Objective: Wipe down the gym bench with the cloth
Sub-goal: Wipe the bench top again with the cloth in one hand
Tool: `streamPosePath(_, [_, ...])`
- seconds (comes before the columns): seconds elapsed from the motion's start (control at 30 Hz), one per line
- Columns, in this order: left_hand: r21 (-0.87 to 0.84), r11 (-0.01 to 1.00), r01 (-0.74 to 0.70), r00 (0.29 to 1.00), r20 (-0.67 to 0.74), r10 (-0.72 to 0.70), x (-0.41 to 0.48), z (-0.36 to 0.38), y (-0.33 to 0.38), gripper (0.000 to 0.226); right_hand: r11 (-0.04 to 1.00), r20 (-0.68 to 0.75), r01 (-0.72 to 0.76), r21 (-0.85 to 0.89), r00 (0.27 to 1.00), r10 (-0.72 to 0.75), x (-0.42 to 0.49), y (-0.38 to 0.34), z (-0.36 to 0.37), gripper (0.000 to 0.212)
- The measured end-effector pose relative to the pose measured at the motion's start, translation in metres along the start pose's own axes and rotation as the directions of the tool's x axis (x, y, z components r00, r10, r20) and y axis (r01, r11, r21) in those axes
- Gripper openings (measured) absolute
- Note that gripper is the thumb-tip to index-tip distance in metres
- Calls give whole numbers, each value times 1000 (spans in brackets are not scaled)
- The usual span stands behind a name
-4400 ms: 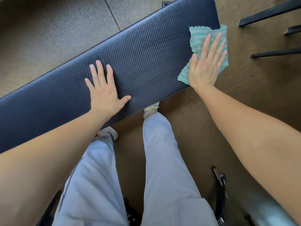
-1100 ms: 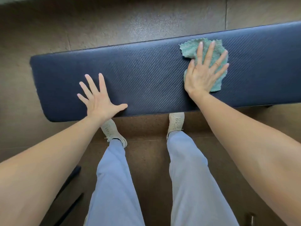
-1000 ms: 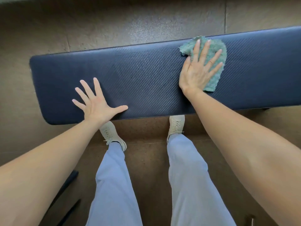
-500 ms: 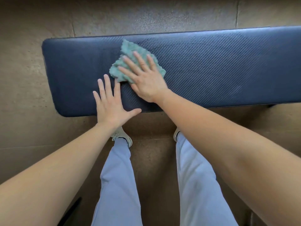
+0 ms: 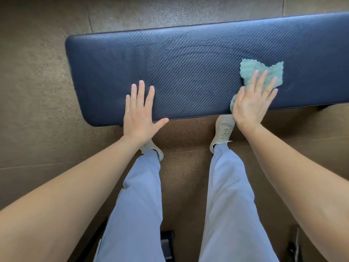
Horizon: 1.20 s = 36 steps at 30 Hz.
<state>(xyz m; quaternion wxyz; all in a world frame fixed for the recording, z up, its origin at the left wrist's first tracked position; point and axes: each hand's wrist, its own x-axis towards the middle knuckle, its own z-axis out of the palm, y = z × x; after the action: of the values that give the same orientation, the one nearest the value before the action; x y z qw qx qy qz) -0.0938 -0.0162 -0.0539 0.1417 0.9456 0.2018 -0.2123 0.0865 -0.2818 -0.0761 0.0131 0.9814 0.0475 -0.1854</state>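
Two flat, open hands: right hand presses cloth on gym bench, left hand braces; faint streaks suggest wiping is partly done.

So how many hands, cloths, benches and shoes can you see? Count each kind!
Hands: 2, left hand and right hand
Cloths: 1, green cloth
Benches: 1, dark blue bench
Shoes: 2, left shoe and right shoe
Total: 6
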Motion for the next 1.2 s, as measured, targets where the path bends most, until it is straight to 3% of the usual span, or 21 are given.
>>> streamPosePath(0.1, [-55,998,-33,999,-7,33,-2,-1,-7,94,977,11,213,28,977,-214,-26,-58,14,61])
streamPosePath(0.27, [-177,976,-129,991,-57,121,-6,-14,-35,59,852,74,524,-1,849,-522,-86,-148,42,61])
streamPosePath(0.33, [-144,973,-178,982,-89,167,-6,-21,-52,44,787,121,617,-10,782,-612,-107,-166,48,61])
streamPosePath(0.4, [-128,984,-127,985,-130,110,-10,-26,-70,41,717,162,696,-31,712,-684,-117,-169,50,61])
streamPosePath(0.47, [-152,987,44,985,-157,-68,-15,-30,-94,54,687,180,724,-59,685,-706,-105,-164,47,62])
streamPosePath(0.57, [-208,929,305,939,-99,-330,-19,-34,-124,88,844,116,533,-68,844,-524,-66,-155,37,61])
streamPosePath(0.67, [-295,850,437,899,98,-428,-15,-37,-141,107,977,46,214,1,976,-214,-17,-171,20,62])
streamPosePath(0.77, [-323,846,424,905,116,-409,-13,-32,-142,109,993,-9,-59,100,998,60,25,-205,4,62])
streamPosePath(0.87, [-356,831,426,903,115,-414,-12,-29,-149,110,985,-24,-108,135,993,112,43,-249,0,60])
streamPosePath(1.03, [-394,827,401,913,103,-394,-14,-27,-153,112,977,-33,199,76,980,-197,13,-326,13,59])
streamPosePath(1.13, [-453,805,382,922,125,-367,-17,-25,-162,114,904,3,423,65,906,-424,-27,-376,25,60])
streamPosePath(1.2, [-526,755,391,915,139,-378,-20,-22,-173,118,807,43,590,33,806,-591,-58,-400,34,60])
